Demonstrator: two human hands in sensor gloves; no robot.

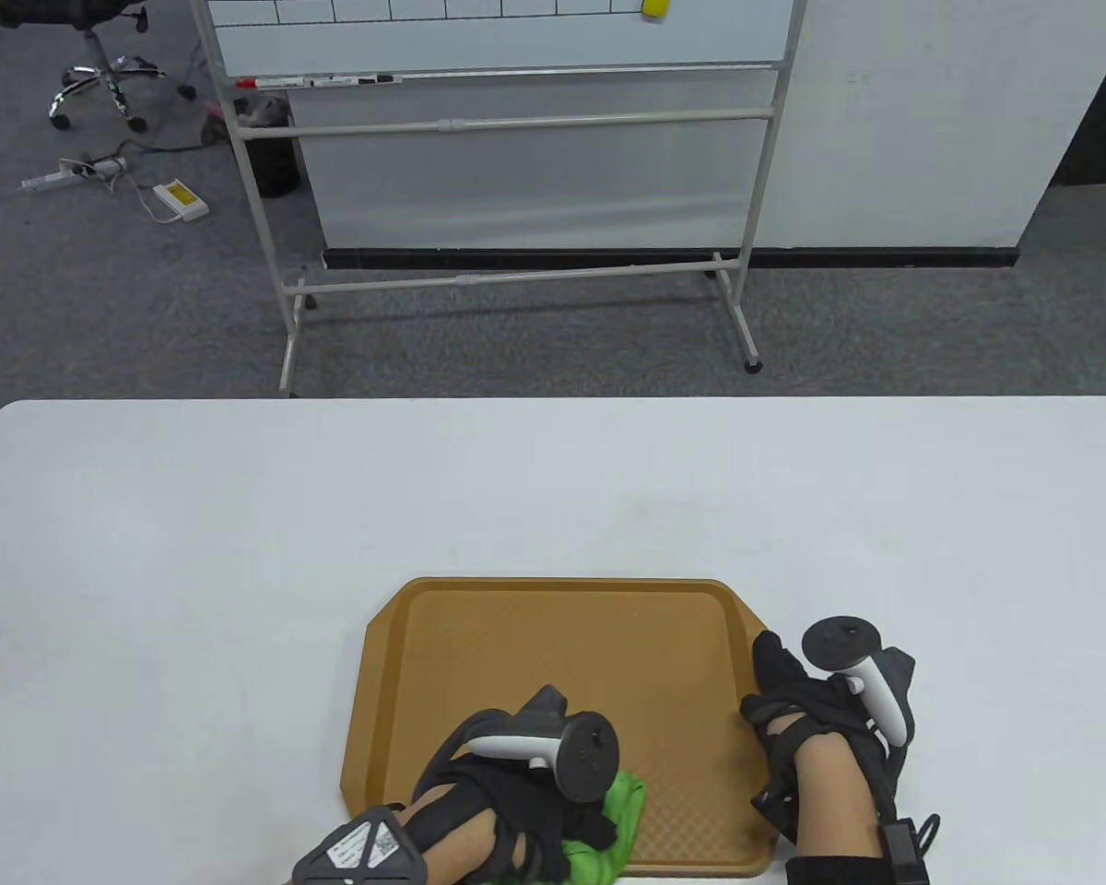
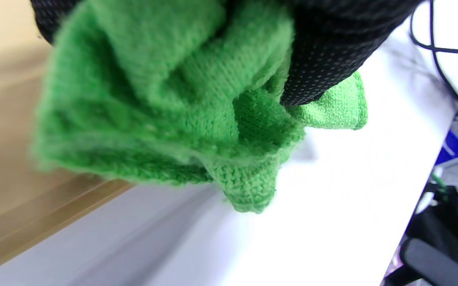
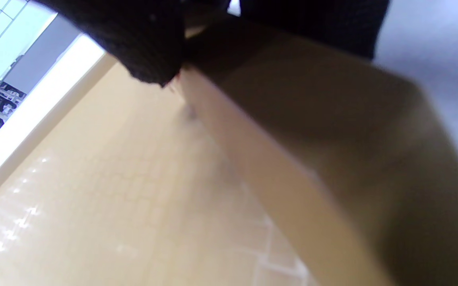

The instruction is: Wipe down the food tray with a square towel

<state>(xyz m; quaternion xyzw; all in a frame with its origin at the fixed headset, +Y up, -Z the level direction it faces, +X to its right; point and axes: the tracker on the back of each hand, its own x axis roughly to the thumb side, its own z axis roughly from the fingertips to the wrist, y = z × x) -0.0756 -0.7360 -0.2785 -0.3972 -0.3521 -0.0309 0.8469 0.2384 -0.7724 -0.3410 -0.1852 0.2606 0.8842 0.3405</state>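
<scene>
Bunched green towel (image 2: 165,99) gripped in left hand (image 1: 516,784), at near edge of food tray (image 1: 562,645), partly overhanging worktop (image 1: 194,553). Right hand (image 1: 811,710) clamps tray's right rim. Unwiped surface lies ahead and rightward; left hand nearer.

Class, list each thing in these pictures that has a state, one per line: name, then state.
food tray: flat on the table, near edge
square towel: bunched, at the tray's near edge
left hand: grips the towel
right hand: holds the tray's right rim
table: bears the tray
</scene>
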